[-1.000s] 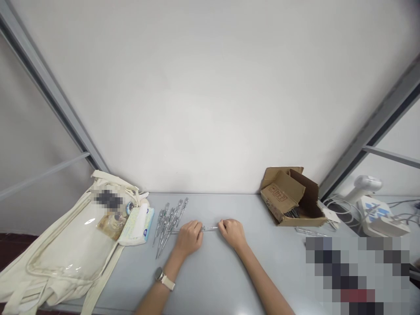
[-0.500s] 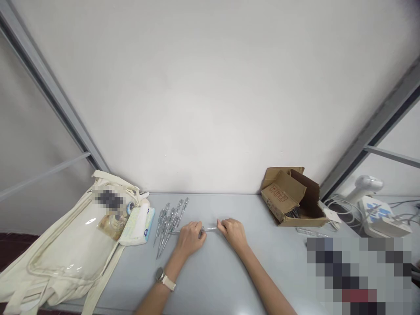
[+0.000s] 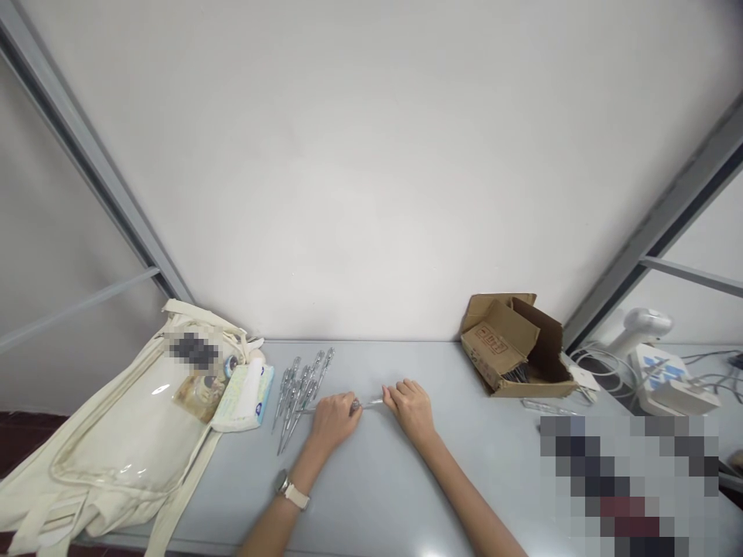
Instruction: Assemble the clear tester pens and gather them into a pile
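Observation:
My left hand [image 3: 333, 422] is closed around a tester screwdriver [image 3: 355, 406], whose rounded end shows by the thumb. A thin shaft sticks out on the hand's other side, toward the left. My right hand [image 3: 411, 408] is closed, its thumb and finger pinching a thin, pale, see-through piece [image 3: 374, 402] that reaches across the gap toward the screwdriver. Whether the two parts are joined is too small to tell. Left of my left hand lies a loose pile of tester screwdrivers [image 3: 300, 391] with clear handles, several of them, shafts pointing toward me.
A cream bag [image 3: 110, 433] with a clear window and a tissue pack [image 3: 241, 402] lie at the left. On the right, an open cardboard box [image 3: 493, 352] holds dark thin pieces. Beyond it are a clear strip [image 3: 549, 408], a white handheld device [image 3: 641, 329] and cables.
Both hands keep nearly the same place and hold. The end of the screwdriver by the left thumb has turned slightly, and the view has shifted a little.

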A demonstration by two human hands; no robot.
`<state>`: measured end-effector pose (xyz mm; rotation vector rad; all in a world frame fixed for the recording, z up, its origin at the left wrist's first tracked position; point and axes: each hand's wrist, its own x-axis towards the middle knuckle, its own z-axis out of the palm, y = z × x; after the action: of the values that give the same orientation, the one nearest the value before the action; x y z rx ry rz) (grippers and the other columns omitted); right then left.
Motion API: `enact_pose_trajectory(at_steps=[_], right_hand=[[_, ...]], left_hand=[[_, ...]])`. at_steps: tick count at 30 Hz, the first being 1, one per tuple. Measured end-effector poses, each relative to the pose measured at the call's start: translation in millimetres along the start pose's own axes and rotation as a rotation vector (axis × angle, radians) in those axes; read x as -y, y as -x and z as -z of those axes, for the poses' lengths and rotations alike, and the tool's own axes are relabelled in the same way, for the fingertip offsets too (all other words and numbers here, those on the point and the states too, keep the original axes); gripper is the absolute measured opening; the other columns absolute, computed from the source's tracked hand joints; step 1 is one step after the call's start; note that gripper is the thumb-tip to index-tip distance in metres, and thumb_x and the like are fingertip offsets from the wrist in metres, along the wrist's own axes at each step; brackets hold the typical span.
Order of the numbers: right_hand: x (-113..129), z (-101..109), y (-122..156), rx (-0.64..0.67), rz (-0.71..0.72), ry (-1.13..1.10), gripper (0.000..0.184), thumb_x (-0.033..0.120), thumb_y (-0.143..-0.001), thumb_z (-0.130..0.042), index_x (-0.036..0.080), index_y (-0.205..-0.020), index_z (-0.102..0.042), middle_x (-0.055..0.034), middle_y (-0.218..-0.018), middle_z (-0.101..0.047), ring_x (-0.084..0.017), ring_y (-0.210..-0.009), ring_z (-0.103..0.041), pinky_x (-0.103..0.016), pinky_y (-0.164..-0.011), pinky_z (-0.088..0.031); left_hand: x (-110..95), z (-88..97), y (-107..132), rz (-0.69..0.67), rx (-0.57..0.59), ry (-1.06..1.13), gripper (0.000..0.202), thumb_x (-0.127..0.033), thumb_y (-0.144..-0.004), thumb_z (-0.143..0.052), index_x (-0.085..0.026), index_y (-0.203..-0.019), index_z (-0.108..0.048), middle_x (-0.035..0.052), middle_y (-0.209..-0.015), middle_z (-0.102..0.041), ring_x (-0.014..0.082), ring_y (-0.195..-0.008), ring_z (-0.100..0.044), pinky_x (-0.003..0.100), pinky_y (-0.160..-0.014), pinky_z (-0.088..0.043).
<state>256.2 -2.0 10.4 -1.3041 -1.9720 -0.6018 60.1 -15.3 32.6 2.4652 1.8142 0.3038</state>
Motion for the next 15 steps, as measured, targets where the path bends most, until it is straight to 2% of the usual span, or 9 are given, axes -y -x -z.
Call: enact_pose_trajectory(at_steps=[9,15], right_hand=[[0.8,-0.8,3.2,-0.037,0.044,-0.017,0.042,0.023,-0.096,-0.049,0.02,-0.055,-0.058,0.0004,-0.053,-0.049,-0.014,-0.057,-0.043,-0.029,-0.062,-0.027],[2.6,1.6,2.9,-0.069,0.065,0.016,0.043,0.024,-0.095,-0.05,0.02,-0.053,-0.056,0.0008,-0.051,-0.048,-0.013,-0.056,-0.041,-0.029,-0.061,-0.026]], left_hand=[[-2.1,9.1,2.4,0.037,0.087,0.009,0.025,-0.032,-0.088,-0.046,-0.02,-0.08,-0.067,0.0068,-0.081,-0.072,0.0206,-0.077,-0.067,0.028,-0.067,-0.039],[0.4,11.5,1.9,-0.001,0.071,-0.013,0.028,-0.033,-0.088,-0.045,-0.019,-0.078,-0.068,0.0084,-0.079,-0.072,0.0223,-0.076,-0.067,0.029,-0.067,-0.04]])
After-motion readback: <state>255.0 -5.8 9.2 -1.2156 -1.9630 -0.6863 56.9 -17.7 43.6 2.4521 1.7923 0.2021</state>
